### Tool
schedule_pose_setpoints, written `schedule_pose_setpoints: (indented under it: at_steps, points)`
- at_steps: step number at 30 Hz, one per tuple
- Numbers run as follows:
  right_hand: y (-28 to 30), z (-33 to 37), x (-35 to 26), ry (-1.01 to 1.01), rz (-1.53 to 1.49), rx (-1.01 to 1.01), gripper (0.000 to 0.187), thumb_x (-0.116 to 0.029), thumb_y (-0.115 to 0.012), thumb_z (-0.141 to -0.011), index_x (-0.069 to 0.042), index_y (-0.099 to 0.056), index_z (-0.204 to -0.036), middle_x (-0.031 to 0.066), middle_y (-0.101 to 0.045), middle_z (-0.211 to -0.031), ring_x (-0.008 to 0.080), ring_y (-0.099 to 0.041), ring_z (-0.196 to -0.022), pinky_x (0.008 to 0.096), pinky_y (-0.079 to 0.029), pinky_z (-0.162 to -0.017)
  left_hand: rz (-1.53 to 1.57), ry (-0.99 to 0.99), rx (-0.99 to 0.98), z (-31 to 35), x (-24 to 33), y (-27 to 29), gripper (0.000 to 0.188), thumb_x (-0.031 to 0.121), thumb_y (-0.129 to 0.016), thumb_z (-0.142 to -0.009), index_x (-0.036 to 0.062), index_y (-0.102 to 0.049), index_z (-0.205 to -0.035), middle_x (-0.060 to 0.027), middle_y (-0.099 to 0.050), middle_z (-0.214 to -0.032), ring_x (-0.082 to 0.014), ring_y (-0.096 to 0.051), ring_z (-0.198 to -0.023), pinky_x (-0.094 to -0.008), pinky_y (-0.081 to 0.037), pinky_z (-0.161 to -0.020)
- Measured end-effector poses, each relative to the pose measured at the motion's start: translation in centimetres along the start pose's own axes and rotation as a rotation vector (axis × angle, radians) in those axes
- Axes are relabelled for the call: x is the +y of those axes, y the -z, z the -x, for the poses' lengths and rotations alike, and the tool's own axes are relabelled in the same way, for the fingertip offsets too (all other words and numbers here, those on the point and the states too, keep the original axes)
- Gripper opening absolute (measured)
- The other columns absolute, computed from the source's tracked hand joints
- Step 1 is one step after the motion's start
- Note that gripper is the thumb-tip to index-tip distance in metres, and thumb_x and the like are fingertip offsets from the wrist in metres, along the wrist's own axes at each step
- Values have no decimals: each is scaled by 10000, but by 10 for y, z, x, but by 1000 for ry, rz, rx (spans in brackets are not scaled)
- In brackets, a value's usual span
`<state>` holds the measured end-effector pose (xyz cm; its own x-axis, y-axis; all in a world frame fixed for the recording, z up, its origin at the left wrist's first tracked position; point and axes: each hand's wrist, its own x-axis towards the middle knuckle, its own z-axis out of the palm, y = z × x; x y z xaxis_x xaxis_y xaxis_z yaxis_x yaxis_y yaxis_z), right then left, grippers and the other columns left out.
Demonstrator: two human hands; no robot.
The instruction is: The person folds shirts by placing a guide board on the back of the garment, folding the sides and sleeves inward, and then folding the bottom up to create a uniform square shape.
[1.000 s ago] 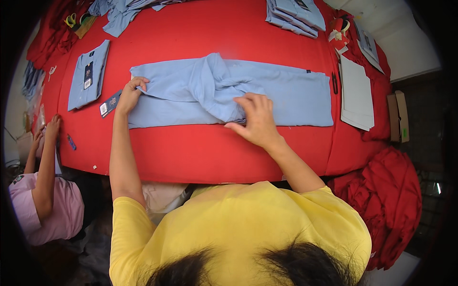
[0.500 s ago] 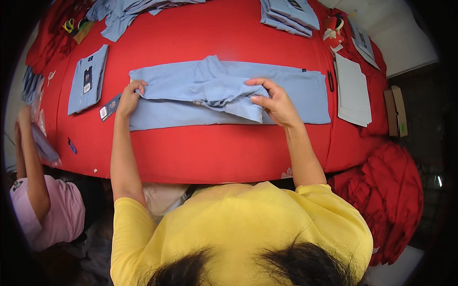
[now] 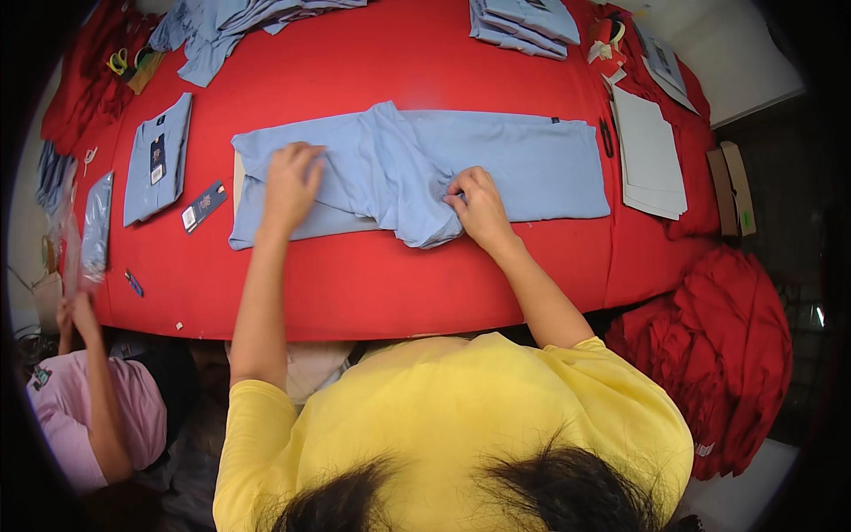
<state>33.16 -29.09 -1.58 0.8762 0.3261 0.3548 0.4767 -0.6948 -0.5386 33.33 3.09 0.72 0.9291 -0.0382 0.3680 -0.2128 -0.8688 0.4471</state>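
A light blue shirt (image 3: 523, 168) lies lengthwise before me on the red-covered table, partly folded. One sleeve (image 3: 403, 191) is bunched over its middle, its lower end hanging past the shirt's near edge. At that sleeve, my right hand (image 3: 479, 208) pinches the cloth between thumb and fingers. My left hand (image 3: 292, 186), a little blurred, rests on the left part of the shirt with its fingers extended over the fabric. A pale card edge (image 3: 238, 182) peeks out at the shirt's left end. Beside it lies a dark blue hang tag (image 3: 205, 207).
To the left are a folded blue shirt (image 3: 158, 164) and a bagged garment (image 3: 97, 226), near a co-worker's hands (image 3: 78, 315). Pale card sheets (image 3: 649, 155) and dark scissors (image 3: 606, 137) lie right. Folded shirts (image 3: 523, 27) are stacked at the back; red cloth (image 3: 709, 355) is heaped at right.
My left hand has left the shirt's left corner and moved right over the fabric. My right hand has come nearer and left, and the sleeve has dropped lower. The co-worker's hands have moved nearer.
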Motion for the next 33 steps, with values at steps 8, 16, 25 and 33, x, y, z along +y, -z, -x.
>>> schedule_pose_setpoints:
  at_steps: [8, 16, 25, 33]
  points:
    - [62, -51, -10, -256, -113, -348, 240, -185, -683, -818, 4, -591, -933, 122, -611, -836, 235, -549, -759, 335, -459, -731, -291, -44, 90, 17, -4, -42, 362, 295, -549, -931, 172, -600, -1268, -83, -502, -1360, -308, -412, -1276, -473, -287, -1084]
    - [58, -57, 51, -428, -370, -300, 314, -204, -692, -803, -32, -611, -1053, 153, -646, -1030, 358, -587, -918, 415, -470, -796, -344, 10, 122, 14, -2, -47, 392, 293, -509, -945, 92, -587, -1272, -92, -494, -1378, -289, -410, -1297, -499, -268, -1101]
    - [11, -6, 9, 107, 104, 164, 342, -147, -660, -818, -98, -605, -1151, 165, -521, -1265, 369, -487, -1142, 449, -377, -983, 20, -44, 174, -3, 50, -40, 352, 186, -550, -908, 86, -597, -1242, -125, -519, -1316, -315, -419, -1285, -510, -316, -1073]
    - [65, 18, 83, -258, 273, 203, 412, -154, -558, -919, -51, -491, -1312, 219, -463, -1355, 394, -401, -1265, 458, -326, -1067, -233, -325, 55, -10, 98, -85, 357, 158, -578, -898, 96, -590, -1249, -86, -547, -1305, -305, -454, -1230, -503, -365, -1002]
